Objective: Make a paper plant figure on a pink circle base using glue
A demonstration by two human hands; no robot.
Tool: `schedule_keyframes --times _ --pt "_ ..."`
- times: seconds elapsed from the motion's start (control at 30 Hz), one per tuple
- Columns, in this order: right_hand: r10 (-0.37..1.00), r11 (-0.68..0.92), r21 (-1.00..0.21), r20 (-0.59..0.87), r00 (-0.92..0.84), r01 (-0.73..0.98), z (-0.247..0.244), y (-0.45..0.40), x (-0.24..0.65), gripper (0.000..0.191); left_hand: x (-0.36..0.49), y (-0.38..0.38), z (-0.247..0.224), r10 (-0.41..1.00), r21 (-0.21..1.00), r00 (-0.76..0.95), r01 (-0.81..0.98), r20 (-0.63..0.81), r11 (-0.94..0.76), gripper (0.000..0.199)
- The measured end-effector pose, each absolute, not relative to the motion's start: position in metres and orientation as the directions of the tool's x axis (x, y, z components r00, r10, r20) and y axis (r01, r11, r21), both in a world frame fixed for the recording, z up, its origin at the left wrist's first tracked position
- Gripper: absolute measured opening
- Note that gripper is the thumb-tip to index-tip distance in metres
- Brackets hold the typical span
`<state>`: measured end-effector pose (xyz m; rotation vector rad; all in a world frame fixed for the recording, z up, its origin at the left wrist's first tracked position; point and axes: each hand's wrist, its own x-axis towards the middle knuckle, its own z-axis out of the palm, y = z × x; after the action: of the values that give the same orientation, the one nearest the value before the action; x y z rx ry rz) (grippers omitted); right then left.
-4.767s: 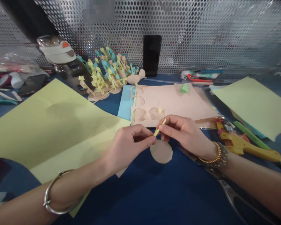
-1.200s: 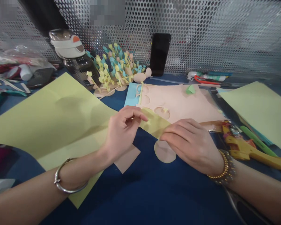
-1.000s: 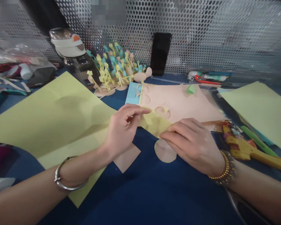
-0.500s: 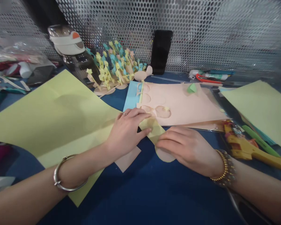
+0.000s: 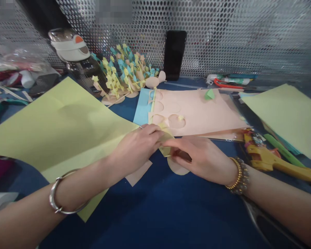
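My left hand (image 5: 138, 147) has its fingers closed on a small yellow paper piece (image 5: 165, 151), just in front of the pink sheet. On the same piece, from the other side, are the fingertips of my right hand (image 5: 203, 159), bent together at its edge. The two hands meet there, and part of the yellow piece is hidden under them. A pale round paper disc (image 5: 178, 167) lies on the table partly beneath my right hand. Below my left hand rests a small pink paper scrap (image 5: 138, 174). A large yellow sheet (image 5: 64, 128) extends under my left forearm.
Pink paper with round cut-outs (image 5: 199, 110) lies over a blue sheet (image 5: 142, 107). Behind are paper stars on stalks (image 5: 124, 71), a bottle (image 5: 80, 65) and an upright phone (image 5: 174, 55). A yellow glue gun (image 5: 264, 157) and scissors (image 5: 256, 218) lie to the right.
My right hand has moved left along the yellow paper piece to meet my left fingers. My left thumb has closed in toward its fingers. The whole view has shifted slightly.
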<state>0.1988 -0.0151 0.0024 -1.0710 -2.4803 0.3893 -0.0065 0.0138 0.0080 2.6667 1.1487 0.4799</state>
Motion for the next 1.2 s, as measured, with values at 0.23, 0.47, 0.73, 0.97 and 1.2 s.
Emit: schedule_keyframes --times 0.23,0.47,0.73,0.97,1.2 --pt "0.73 0.673 -0.414 0.245 -0.637 0.612 0.002 -0.015 0.199 0.036 -0.017 -0.001 0.002 0.723 0.32 0.685 0.669 0.083 -0.671 0.031" --pt "0.722 0.685 -0.415 0.277 -0.634 0.599 0.001 -0.015 0.199 0.028 -0.024 -0.001 -0.006 0.705 0.367 0.701 0.63 0.111 -0.684 0.024" --pt "0.683 0.729 -0.34 0.287 -0.672 0.595 0.002 -0.016 0.198 0.014 -0.028 -0.003 -0.006 0.638 0.252 0.749 0.592 0.178 -0.766 0.025" --pt "0.704 0.706 -0.326 0.231 -0.672 0.629 0.005 -0.017 0.196 0.018 -0.028 -0.006 -0.004 0.674 0.327 0.728 0.611 0.126 -0.721 0.021" --pt "0.799 0.587 -0.44 0.181 -0.574 0.679 0.004 -0.02 0.195 0.011 -0.028 -0.006 -0.002 0.651 0.345 0.749 0.583 0.121 -0.735 0.023"
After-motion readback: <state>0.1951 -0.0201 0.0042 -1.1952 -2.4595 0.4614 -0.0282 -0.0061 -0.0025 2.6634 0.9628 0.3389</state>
